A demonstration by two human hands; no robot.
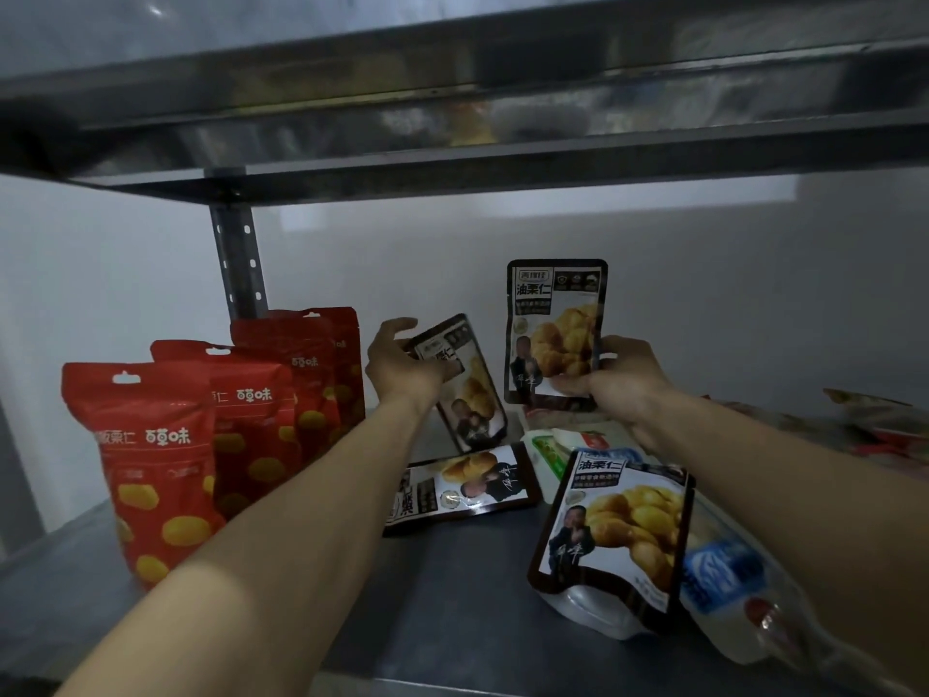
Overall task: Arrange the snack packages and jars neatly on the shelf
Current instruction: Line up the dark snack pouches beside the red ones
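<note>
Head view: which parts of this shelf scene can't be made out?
1. Red pouches at the back: overlapped by those in front, so the count is unsure.
2. Tilted pouch in the left hand: blurred, print unreadable.
3. Upright pouch: lower edge covered by the right hand.
4. Green-and-white pack: largely covered by the front pouch.
5. Pile at the right edge: blurred and cut off.

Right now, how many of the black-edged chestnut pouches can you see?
4. A tilted pouch in the left hand; an upright pouch in the right hand; a flat pouch mid-shelf; a propped pouch against the pile at front right. Others may hide beneath it.
</note>
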